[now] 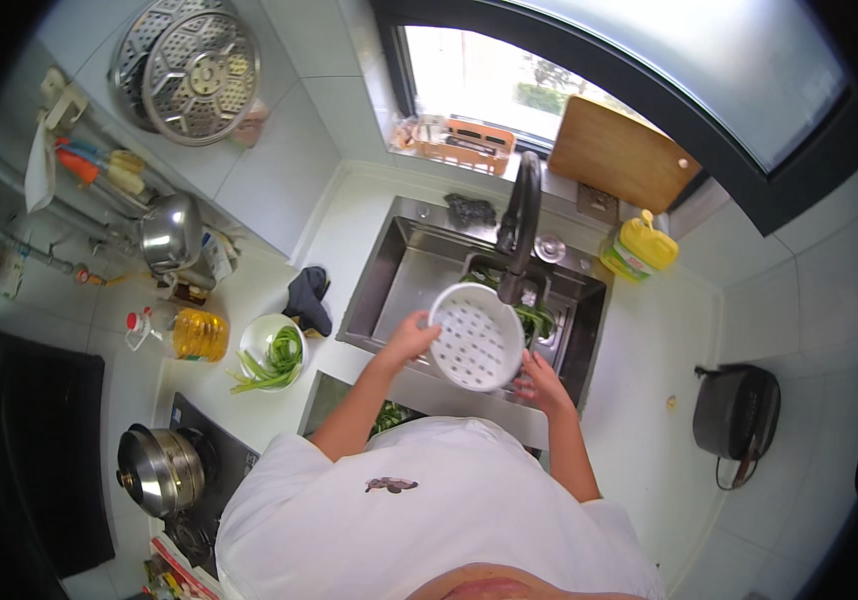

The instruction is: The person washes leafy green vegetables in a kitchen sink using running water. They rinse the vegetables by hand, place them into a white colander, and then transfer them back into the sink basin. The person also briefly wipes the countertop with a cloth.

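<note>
My left hand (409,341) grips the rim of a white plastic colander (476,337), its thumb over the inside edge. My right hand (544,384) is against the opposite side of the colander, fingers along its outer wall. The colander is tilted, so its perforated inside faces me and nothing shows in it. It is held over the front of a stainless steel sink (402,281), beneath a dark faucet (525,225). Green leafy vegetables (536,321) lie in the sink behind the colander, which partly hides them.
Left of the sink are a white bowl of green stalks (282,352), a dark cloth-like item (307,300) and an oil jug (200,334). A lidded pot (162,470) stands on the stove. A yellow detergent jug (639,247) and a wooden cutting board (620,154) are behind right.
</note>
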Motion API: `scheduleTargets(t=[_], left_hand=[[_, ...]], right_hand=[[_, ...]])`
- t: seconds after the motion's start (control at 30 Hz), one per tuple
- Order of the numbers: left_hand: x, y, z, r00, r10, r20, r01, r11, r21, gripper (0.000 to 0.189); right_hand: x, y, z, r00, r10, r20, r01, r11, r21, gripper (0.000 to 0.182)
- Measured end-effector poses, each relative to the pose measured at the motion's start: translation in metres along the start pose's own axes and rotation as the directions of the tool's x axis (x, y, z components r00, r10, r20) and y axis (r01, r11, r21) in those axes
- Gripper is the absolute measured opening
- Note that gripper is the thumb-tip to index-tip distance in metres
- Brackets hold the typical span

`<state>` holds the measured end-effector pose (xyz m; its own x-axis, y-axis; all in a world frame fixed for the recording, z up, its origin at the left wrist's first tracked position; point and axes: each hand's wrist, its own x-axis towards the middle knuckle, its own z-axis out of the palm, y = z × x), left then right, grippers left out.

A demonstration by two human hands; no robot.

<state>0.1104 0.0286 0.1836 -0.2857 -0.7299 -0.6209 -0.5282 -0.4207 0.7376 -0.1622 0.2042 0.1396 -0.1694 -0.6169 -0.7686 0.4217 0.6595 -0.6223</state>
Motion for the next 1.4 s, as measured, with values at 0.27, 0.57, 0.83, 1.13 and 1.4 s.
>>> scheduleTargets(t=[0.27, 0.57, 0.83, 1.13, 1.4], left_hand=[[-0.019, 0.033, -0.038, 0.842, 0.385, -0.378, -0.223, 0.886, 0.406, 0.072], [-0.025, 0.034, -0.049, 0.808, 0.371, -0.458, -0.237, 0.916, 0.324, 0.064], [0.036, -0.003, -0.072, 0.807, 0.008, -0.591, -0.108, 0.985, -0.134, 0.05], [0.156, -0.012, -0.088, 0.931, -0.074, -0.357, -0.214, 0.683, -0.699, 0.035], [0.236, -0.007, -0.085, 0.948, -0.121, -0.293, -0.173, 0.576, -0.799, 0.039]], right_hand=[[0.056, 0.038, -0.026, 0.822, -0.521, -0.23, 0.476, 0.85, -0.225, 0.039], [0.027, -0.003, 0.006, 0.795, -0.488, -0.36, 0.237, 0.797, -0.555, 0.033], [0.053, 0.05, -0.019, 0.718, -0.609, -0.336, 0.302, 0.708, -0.638, 0.058], [0.032, 0.076, -0.04, 0.78, -0.504, -0.372, 0.242, 0.79, -0.563, 0.045], [0.019, 0.09, -0.064, 0.755, -0.487, -0.44, 0.246, 0.831, -0.498, 0.043]])
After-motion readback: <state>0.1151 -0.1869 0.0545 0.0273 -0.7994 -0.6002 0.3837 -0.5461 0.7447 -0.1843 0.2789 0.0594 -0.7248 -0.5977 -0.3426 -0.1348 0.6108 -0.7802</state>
